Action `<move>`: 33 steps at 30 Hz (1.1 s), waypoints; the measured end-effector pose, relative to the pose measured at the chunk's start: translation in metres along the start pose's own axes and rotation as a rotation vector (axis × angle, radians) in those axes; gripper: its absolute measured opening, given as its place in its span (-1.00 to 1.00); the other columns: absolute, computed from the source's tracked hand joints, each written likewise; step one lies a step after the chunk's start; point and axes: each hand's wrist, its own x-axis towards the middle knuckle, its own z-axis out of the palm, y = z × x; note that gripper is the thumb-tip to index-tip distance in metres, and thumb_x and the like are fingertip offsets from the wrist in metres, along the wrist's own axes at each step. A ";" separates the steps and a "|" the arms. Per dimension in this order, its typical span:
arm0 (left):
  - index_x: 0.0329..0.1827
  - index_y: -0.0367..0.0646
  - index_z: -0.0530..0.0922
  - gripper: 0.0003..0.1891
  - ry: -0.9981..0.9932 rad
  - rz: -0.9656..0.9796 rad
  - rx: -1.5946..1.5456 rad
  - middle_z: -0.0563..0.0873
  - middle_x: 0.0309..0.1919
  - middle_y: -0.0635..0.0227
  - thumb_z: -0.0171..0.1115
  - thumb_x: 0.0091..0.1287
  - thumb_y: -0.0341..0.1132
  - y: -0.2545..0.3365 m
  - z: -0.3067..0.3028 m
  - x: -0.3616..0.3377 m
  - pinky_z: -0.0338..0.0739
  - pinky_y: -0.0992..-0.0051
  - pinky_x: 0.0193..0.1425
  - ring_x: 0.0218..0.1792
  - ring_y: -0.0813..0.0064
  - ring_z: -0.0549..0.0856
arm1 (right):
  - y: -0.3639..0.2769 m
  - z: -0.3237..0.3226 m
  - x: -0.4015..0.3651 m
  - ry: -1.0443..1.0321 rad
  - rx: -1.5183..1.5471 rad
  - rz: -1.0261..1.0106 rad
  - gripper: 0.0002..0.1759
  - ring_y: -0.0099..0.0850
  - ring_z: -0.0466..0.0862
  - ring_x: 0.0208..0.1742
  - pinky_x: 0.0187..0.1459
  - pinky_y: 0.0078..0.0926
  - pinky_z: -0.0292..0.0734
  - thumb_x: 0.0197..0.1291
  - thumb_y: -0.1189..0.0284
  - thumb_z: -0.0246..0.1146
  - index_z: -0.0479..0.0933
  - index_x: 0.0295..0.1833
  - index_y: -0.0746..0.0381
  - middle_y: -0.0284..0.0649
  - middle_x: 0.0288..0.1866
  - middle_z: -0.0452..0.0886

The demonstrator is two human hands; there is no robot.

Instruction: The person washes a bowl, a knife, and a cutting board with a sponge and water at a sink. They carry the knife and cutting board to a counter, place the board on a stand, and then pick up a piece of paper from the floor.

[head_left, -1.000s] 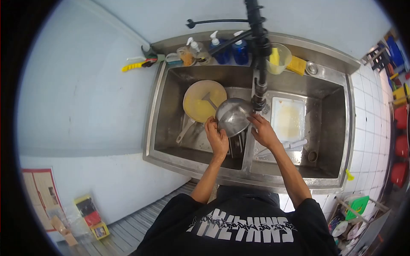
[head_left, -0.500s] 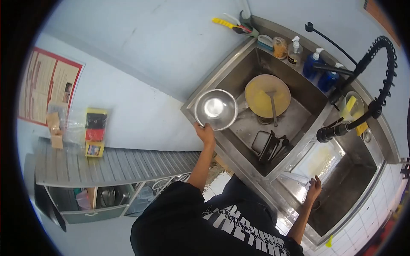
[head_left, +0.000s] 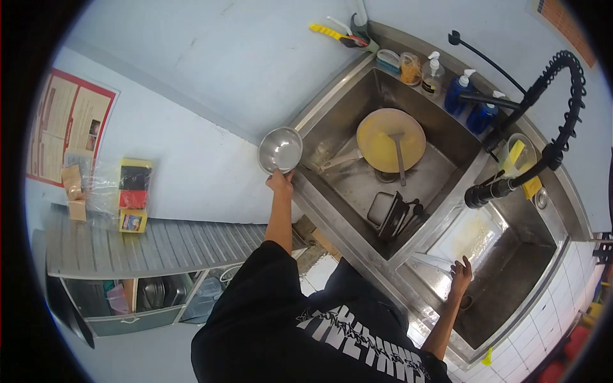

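Note:
My left hand (head_left: 280,182) grips the rim of a shiny steel mixing bowl (head_left: 280,150), tipped so its inside shows. The bowl is just left of the sink's left edge, in front of the white wall. Over the right basin, my right hand (head_left: 461,276) has its fingers apart and overlaps one end of a long, pale, blade-like thing (head_left: 434,261). Beneath that lies a wet white board (head_left: 471,235) with yellowish smears. In the left basin (head_left: 440,167) rest a yellow-smeared pan (head_left: 377,137), a grey spatula (head_left: 400,159) across it, and a small metal tray (head_left: 382,207) among dark utensils.
A black spring-hose faucet (head_left: 568,108) arches over the right basin. Soap bottles (head_left: 457,92) and a brush (head_left: 388,60) line the back ledge. A clear container (head_left: 520,155) with yellow items stands behind the faucet. On the left is a ridged metal shelf (head_left: 172,252) above storage compartments.
My left hand has carried the steel bowl left and away from over the left basin, uncovering the pan's handle. My right hand stays at about the same place.

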 end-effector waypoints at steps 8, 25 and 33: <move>0.13 -0.47 0.30 -0.57 -0.012 -0.112 0.067 0.42 0.04 -0.05 0.15 0.30 -0.37 0.006 0.001 -0.002 0.71 -0.05 -0.09 -0.11 0.05 0.58 | 0.037 -0.033 -0.002 0.090 0.021 0.185 -0.45 -0.46 0.67 -0.36 -0.50 -0.60 0.45 0.16 0.43 0.16 0.35 0.30 0.28 -0.12 -0.20 0.64; 0.19 0.04 0.23 -0.54 -0.209 -0.054 0.658 0.41 0.02 0.37 0.20 0.28 -0.25 -0.046 -0.019 -0.236 0.42 0.20 0.11 -0.02 0.45 0.42 | 0.183 -0.047 0.101 0.566 0.208 0.718 -0.34 -0.15 0.56 -0.15 -0.20 -0.16 0.57 0.08 0.17 0.33 0.31 0.23 0.23 -0.03 -0.03 0.50; 0.00 -0.21 0.45 -0.79 -1.187 -0.256 1.223 0.58 -0.09 0.33 0.14 0.35 -0.40 -0.073 0.016 -0.355 0.52 0.50 0.03 -0.05 0.50 0.61 | 0.238 -0.022 0.133 0.706 -0.050 0.565 -0.21 0.00 0.61 0.02 0.03 -0.20 0.52 -0.08 0.14 0.43 0.29 0.07 0.53 0.21 -0.02 0.57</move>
